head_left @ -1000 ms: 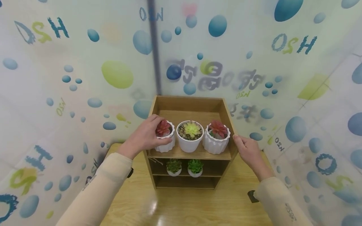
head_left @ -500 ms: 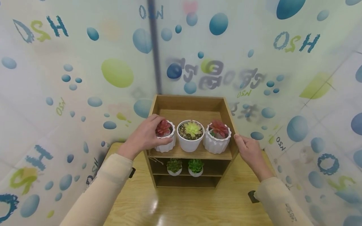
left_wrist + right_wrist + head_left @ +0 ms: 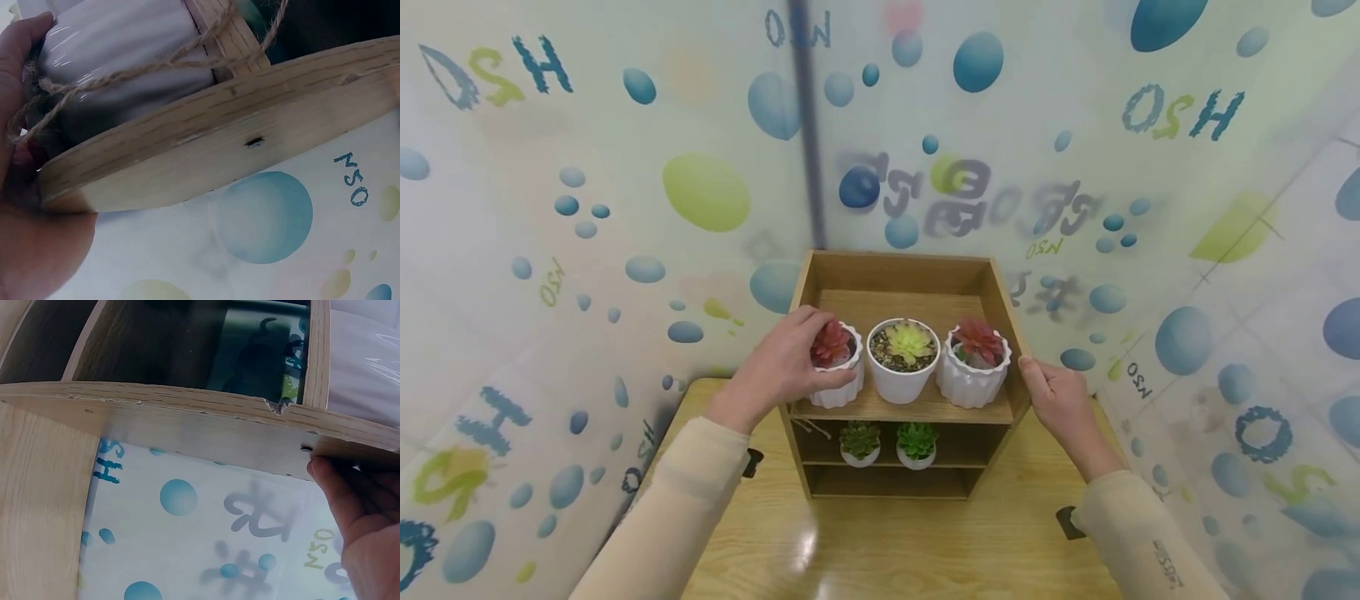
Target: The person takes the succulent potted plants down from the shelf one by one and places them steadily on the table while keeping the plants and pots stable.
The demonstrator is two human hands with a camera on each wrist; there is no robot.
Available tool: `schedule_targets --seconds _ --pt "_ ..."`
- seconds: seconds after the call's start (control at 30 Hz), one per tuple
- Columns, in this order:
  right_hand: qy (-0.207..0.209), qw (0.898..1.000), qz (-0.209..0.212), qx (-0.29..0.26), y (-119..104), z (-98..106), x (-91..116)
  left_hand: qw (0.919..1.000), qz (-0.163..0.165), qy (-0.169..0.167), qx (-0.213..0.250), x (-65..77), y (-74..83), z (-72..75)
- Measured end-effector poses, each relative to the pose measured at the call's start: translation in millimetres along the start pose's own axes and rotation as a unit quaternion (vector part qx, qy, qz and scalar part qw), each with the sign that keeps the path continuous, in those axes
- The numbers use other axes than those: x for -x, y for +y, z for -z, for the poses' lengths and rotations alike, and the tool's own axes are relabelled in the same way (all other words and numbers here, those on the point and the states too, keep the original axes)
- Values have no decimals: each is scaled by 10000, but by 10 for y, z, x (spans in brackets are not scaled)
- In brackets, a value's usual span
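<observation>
On the top tier of a small wooden shelf (image 3: 901,307) stands a red succulent in a fluted white pot (image 3: 833,392). My left hand (image 3: 778,367) holds this pot, thumb across its front and fingers round the far side at the plant. In the left wrist view the glossy white pot (image 3: 131,47) sits behind a strand of twine (image 3: 156,65). My right hand (image 3: 1063,408) holds the shelf's right side panel at the top tier's height. In the right wrist view the fingers (image 3: 340,500) meet the panel's outer face; part of the hand is in shadow.
Beside the held pot are a yellow-green succulent in a smooth white pot (image 3: 901,383) and a second red succulent in a fluted pot (image 3: 972,385). Two small green plants, one dark (image 3: 860,437) and one bright (image 3: 917,440), stand one tier lower. Patterned sheeting (image 3: 707,192) surrounds the wooden table (image 3: 880,550).
Both hands keep their places on the left pot and the shelf's side. Only a slight shift of the head view shows; the pots stay where they were.
</observation>
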State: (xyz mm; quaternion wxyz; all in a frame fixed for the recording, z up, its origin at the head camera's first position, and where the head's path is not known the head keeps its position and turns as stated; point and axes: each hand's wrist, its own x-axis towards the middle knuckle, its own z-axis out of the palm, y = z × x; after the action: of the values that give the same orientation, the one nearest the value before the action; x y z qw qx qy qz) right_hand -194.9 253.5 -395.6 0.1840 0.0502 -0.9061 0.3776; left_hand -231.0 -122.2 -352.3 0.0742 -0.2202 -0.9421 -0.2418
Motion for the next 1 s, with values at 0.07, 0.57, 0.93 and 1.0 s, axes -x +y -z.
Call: schedule_targets --seconds 0.07,0.57,0.93,1.0 --pt "1 10000 -6 7 0 0 3 10000 -3 14 -1 17 11 0" --pt "-121 9998 -112 129 7 8 8 9994 165 93 277 145 95 12" --pt "-1 9999 -153 12 30 -9 22 9989 37 209 412 285 152 17" --pt "-13 9999 -171 -13 28 -11 21 9987 16 238 441 311 161 13"
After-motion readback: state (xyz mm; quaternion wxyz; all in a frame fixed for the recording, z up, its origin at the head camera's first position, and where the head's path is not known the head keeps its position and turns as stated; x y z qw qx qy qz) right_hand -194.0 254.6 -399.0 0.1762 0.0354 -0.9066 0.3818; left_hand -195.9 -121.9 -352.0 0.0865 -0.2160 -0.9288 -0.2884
